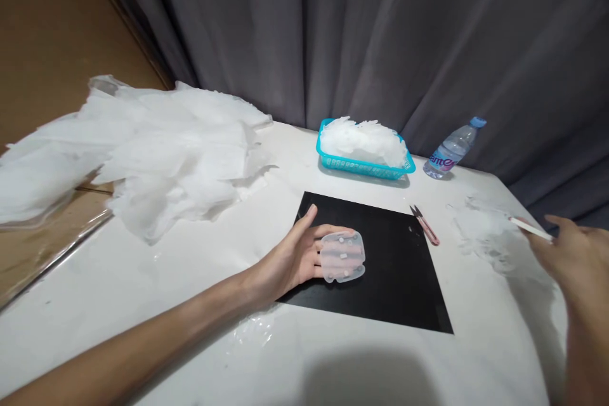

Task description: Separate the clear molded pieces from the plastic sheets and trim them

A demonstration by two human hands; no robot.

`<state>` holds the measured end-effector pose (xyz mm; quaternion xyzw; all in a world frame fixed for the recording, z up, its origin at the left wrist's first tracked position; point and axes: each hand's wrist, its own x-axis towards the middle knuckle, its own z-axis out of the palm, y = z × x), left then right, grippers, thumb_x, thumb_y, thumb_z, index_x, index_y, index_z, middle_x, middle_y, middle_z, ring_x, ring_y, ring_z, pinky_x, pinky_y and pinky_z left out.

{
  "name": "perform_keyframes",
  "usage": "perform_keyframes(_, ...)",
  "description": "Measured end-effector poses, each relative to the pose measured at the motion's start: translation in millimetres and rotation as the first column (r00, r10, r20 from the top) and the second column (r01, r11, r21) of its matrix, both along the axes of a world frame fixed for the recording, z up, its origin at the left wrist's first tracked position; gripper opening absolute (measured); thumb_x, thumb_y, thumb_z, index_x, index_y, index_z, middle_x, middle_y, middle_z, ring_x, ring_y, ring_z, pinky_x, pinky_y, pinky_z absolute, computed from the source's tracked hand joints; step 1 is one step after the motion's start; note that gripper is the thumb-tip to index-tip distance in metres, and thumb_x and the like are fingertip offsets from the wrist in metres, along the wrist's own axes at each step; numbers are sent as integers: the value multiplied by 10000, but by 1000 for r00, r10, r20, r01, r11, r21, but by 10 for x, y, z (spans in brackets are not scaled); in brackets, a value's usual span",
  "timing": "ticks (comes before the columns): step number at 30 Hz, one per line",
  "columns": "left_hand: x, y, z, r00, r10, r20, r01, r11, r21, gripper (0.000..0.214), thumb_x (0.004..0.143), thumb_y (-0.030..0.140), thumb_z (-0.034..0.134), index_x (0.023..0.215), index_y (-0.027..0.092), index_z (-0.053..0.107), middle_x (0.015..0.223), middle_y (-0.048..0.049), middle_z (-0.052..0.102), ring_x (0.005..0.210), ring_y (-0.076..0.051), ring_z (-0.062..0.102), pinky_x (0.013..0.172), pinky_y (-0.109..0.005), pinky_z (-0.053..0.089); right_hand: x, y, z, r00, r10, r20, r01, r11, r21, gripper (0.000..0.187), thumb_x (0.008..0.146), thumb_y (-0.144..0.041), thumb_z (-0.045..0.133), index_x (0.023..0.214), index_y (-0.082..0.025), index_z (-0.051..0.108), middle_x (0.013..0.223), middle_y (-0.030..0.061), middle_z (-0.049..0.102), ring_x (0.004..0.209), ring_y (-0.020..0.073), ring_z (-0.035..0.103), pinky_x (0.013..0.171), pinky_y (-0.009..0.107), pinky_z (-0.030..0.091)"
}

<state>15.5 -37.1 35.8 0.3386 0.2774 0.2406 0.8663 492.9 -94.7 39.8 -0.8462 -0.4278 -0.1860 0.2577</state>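
Observation:
My left hand point(304, 252) is palm up over the black mat point(404, 292), with the thumb raised and the fingers stretched out. Across those fingers rests a translucent rounded plastic piece point(342, 258) with small notches and several little raised spots; the fingers show through it. At the right edge of the table, my right hand point(571, 254) is closed around a thin white stick-like tool point(531, 228). Its tip points left, above a heap of clear plastic scraps point(485, 228). Part of the right hand's grip is hidden by the hand itself.
Pink thread snips point(427, 226) lie at the mat's right edge. Behind stands a blue basket point(364, 169) filled with white pieces point(361, 143), with a water bottle point(451, 151) to its right. Large piles of white translucent sheets point(176, 146) cover the left side, near cardboard point(57, 32). A grey curtain point(352, 32) hangs behind.

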Motion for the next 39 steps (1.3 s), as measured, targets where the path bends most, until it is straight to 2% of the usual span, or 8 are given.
perform_keyframes(4,9,-8,30,1000,-4,10,5,999,-43,770,1027,693,365,1369,54,625,1316,-258,712,1245,-385,675,1116,-521,470,-259,27,-59,964,165,210,-194,973,125,553,866,-712,562,1051,-223,741,850,139,544,1163,519,533,915,679,366)
perform_keyframes(9,9,8,37,1000,-25,14,25,999,-42,775,1017,707,377,1364,65,641,1329,-252,709,1272,-393,656,1123,-527,459,-1280,131,59,877,477,57,-476,848,232,330,948,-519,622,1025,-221,741,994,131,699,906,317,589,841,482,441)
perform_keyframes(12,13,6,23,999,-49,18,50,998,-42,814,1002,744,365,1361,73,653,1320,-249,716,1286,-403,649,1131,-535,450,-1933,76,1,651,721,-237,-697,691,190,195,985,-413,636,1053,-260,735,1006,84,709,913,276,585,812,421,448)
perform_keyframes(16,24,-1,3,999,-48,21,49,998,-50,806,993,751,382,1335,83,678,1308,-240,728,1256,-392,673,1127,-530,462,-2394,-49,-108,407,786,-465,-824,536,185,158,1013,-349,628,1091,-271,740,965,62,712,882,250,563,784,397,449)
perform_keyframes(24,20,-11,-43,996,-90,6,90,996,-4,704,990,703,489,1306,113,709,1303,-207,740,1190,-351,714,1049,-460,527,-2459,-83,-162,280,637,-718,-752,611,249,206,963,-404,692,846,-248,759,740,15,596,732,191,479,682,337,394)
perform_keyframes(29,91,-56,-64,992,-56,-114,74,984,164,264,909,300,800,1127,154,773,1115,-116,817,1016,-235,766,910,-298,559,-2499,-89,-124,70,544,-836,-712,615,340,266,947,-459,697,845,-215,724,695,0,669,650,152,495,646,304,397)
perform_keyframes(34,133,-55,-86,991,-88,-97,103,982,161,168,942,273,757,1036,135,772,1049,-127,821,939,-211,764,846,-273,556,-2524,-91,-92,-104,474,-874,-667,619,415,308,891,-490,762,831,-194,702,692,11,716,658,157,607,689,300,488)
perform_keyframes(39,109,-42,-106,988,-75,-132,93,986,138,206,939,298,761,1045,122,750,1043,-142,806,926,-218,759,849,-295,563,-2542,-77,-94,-100,473,-875,-659,628,415,344,919,-519,720,797,-199,685,675,14,714,649,162,636,718,311,525)
